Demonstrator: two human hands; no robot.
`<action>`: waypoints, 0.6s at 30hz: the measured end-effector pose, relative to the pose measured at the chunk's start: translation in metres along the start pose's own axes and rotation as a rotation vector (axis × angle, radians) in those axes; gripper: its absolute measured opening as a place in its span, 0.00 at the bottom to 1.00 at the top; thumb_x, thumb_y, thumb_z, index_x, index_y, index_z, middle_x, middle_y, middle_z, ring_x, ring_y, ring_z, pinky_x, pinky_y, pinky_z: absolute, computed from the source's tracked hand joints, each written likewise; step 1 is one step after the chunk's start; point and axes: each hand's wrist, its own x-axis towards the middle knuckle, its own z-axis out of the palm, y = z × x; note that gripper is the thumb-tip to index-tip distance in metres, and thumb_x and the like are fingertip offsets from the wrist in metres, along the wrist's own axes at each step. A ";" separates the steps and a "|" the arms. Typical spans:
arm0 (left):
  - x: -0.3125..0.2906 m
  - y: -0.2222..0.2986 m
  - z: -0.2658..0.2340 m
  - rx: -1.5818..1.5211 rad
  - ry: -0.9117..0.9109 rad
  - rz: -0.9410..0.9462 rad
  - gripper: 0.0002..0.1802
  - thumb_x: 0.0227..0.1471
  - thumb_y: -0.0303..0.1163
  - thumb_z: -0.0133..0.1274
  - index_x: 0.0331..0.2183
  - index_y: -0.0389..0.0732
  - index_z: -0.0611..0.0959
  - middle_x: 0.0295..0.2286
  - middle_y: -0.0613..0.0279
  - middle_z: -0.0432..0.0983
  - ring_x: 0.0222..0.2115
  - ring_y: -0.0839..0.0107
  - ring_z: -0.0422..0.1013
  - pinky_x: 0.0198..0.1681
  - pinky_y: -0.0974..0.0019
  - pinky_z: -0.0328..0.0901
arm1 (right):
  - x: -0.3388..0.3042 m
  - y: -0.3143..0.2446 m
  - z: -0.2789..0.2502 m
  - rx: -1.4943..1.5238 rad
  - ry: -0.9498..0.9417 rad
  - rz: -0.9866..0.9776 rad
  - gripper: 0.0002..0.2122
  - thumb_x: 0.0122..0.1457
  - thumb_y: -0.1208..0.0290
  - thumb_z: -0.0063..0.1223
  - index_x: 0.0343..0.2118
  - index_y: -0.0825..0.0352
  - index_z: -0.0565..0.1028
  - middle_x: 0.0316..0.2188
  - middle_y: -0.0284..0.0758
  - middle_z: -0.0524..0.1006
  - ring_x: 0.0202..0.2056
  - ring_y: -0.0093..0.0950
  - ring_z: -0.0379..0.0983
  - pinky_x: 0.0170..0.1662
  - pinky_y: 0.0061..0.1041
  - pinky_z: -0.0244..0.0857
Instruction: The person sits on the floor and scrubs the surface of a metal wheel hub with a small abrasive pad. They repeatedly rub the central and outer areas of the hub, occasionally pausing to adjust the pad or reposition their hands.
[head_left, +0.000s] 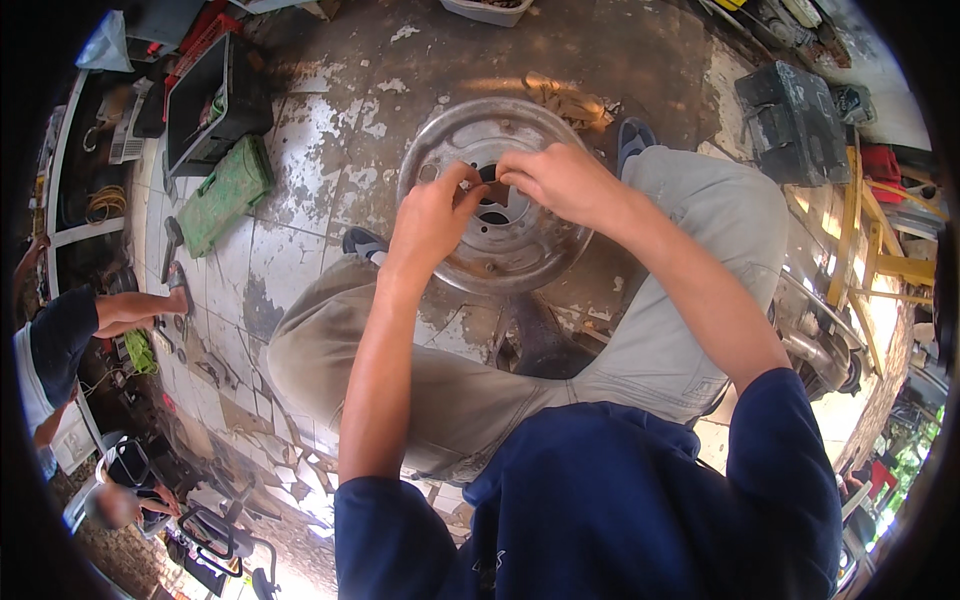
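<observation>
- I see the right hand's (558, 178) grip pinching a small, flat brown piece (501, 194).
- The left hand's (428, 222) grip curls just beside it; whether it pinches too, I can't tell.
- Beneath lies a round grey metal wheel rim (548, 240).

**A chipped tile floor (300, 215), busy at its edges**

On the left, a black crate (250, 105) is near a green case (228, 195), and a dark hammer-like tool (174, 240) lies beside the case. A coiled yellow cable (106, 203) sits on a shelf (85, 233). Farther down is a person in dark shorts (62, 332). On the right, a scuffed black box (793, 125) is near a yellow wooden frame (846, 235).
</observation>
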 end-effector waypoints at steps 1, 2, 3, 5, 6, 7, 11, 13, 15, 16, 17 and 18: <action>0.000 0.005 -0.001 -0.061 -0.043 -0.075 0.09 0.55 0.28 0.58 0.37 0.36 0.79 0.26 0.55 0.80 0.25 0.69 0.77 0.31 0.67 0.69 | 0.000 -0.001 0.000 0.071 -0.003 0.039 0.08 0.62 0.69 0.49 0.36 0.68 0.77 0.25 0.42 0.80 0.28 0.40 0.78 0.33 0.37 0.69; 0.001 0.008 -0.001 -0.122 -0.086 -0.150 0.09 0.56 0.29 0.58 0.37 0.35 0.79 0.25 0.55 0.81 0.25 0.70 0.77 0.31 0.68 0.69 | 0.000 -0.001 0.001 0.143 -0.006 0.078 0.08 0.61 0.70 0.50 0.36 0.68 0.77 0.24 0.42 0.79 0.28 0.39 0.78 0.33 0.36 0.69; 0.002 0.005 0.001 -0.177 -0.060 -0.107 0.09 0.57 0.28 0.57 0.37 0.34 0.78 0.26 0.55 0.81 0.26 0.72 0.77 0.32 0.69 0.69 | 0.000 -0.001 0.001 0.214 -0.009 0.118 0.08 0.61 0.70 0.50 0.36 0.69 0.77 0.24 0.42 0.79 0.27 0.39 0.78 0.33 0.36 0.69; 0.002 -0.002 0.004 -0.287 -0.001 -0.025 0.08 0.58 0.27 0.56 0.37 0.33 0.78 0.27 0.55 0.81 0.28 0.75 0.78 0.32 0.71 0.69 | 0.003 0.002 0.002 0.306 0.026 0.093 0.07 0.60 0.71 0.52 0.35 0.69 0.78 0.24 0.43 0.79 0.28 0.38 0.78 0.33 0.34 0.69; 0.003 -0.004 0.005 -0.280 0.030 -0.025 0.08 0.58 0.27 0.56 0.37 0.32 0.78 0.28 0.56 0.82 0.29 0.76 0.78 0.33 0.71 0.69 | 0.004 0.004 0.002 0.351 0.045 0.081 0.07 0.60 0.71 0.52 0.35 0.69 0.78 0.25 0.43 0.79 0.28 0.37 0.78 0.34 0.33 0.69; 0.004 -0.004 0.004 -0.275 0.060 -0.024 0.08 0.58 0.26 0.56 0.37 0.32 0.78 0.28 0.57 0.82 0.30 0.76 0.78 0.34 0.72 0.69 | 0.005 0.003 0.000 0.335 0.041 0.091 0.07 0.61 0.71 0.52 0.36 0.69 0.77 0.27 0.42 0.80 0.30 0.34 0.79 0.35 0.31 0.69; 0.008 -0.012 0.008 -0.460 0.159 0.009 0.08 0.55 0.27 0.59 0.36 0.33 0.81 0.30 0.57 0.83 0.34 0.75 0.79 0.37 0.71 0.69 | 0.006 0.000 -0.004 0.276 0.097 0.070 0.08 0.61 0.72 0.53 0.39 0.70 0.77 0.32 0.40 0.81 0.35 0.30 0.80 0.40 0.28 0.70; 0.008 -0.012 0.007 -0.490 0.172 0.020 0.09 0.54 0.27 0.60 0.36 0.33 0.81 0.30 0.59 0.83 0.34 0.76 0.78 0.38 0.72 0.69 | 0.006 -0.001 -0.005 0.264 0.143 0.040 0.08 0.60 0.71 0.54 0.38 0.70 0.77 0.33 0.39 0.81 0.37 0.31 0.79 0.41 0.28 0.70; 0.008 -0.010 0.007 -0.488 0.180 0.025 0.09 0.54 0.27 0.60 0.36 0.32 0.81 0.29 0.61 0.83 0.34 0.77 0.77 0.39 0.72 0.69 | 0.006 -0.001 -0.005 0.267 0.171 0.023 0.08 0.60 0.71 0.55 0.38 0.70 0.77 0.34 0.39 0.81 0.38 0.32 0.79 0.42 0.29 0.69; 0.007 -0.010 0.007 -0.467 0.185 0.023 0.09 0.54 0.27 0.60 0.36 0.32 0.81 0.30 0.61 0.82 0.34 0.77 0.77 0.40 0.73 0.69 | 0.006 -0.002 -0.005 0.271 0.172 0.022 0.08 0.60 0.71 0.55 0.38 0.70 0.77 0.34 0.40 0.81 0.38 0.33 0.79 0.42 0.29 0.69; 0.007 -0.010 0.006 -0.447 0.191 0.021 0.09 0.54 0.27 0.60 0.36 0.32 0.82 0.30 0.62 0.82 0.34 0.77 0.76 0.40 0.73 0.69 | 0.006 -0.005 -0.007 0.274 0.174 0.021 0.08 0.60 0.71 0.55 0.38 0.70 0.76 0.34 0.40 0.80 0.38 0.33 0.78 0.42 0.29 0.69; 0.006 -0.010 0.007 -0.452 0.220 0.058 0.09 0.54 0.26 0.60 0.36 0.32 0.82 0.30 0.62 0.82 0.35 0.77 0.76 0.41 0.73 0.69 | 0.006 -0.006 -0.007 0.278 0.175 0.021 0.08 0.60 0.71 0.54 0.38 0.71 0.76 0.34 0.40 0.80 0.38 0.34 0.78 0.42 0.30 0.68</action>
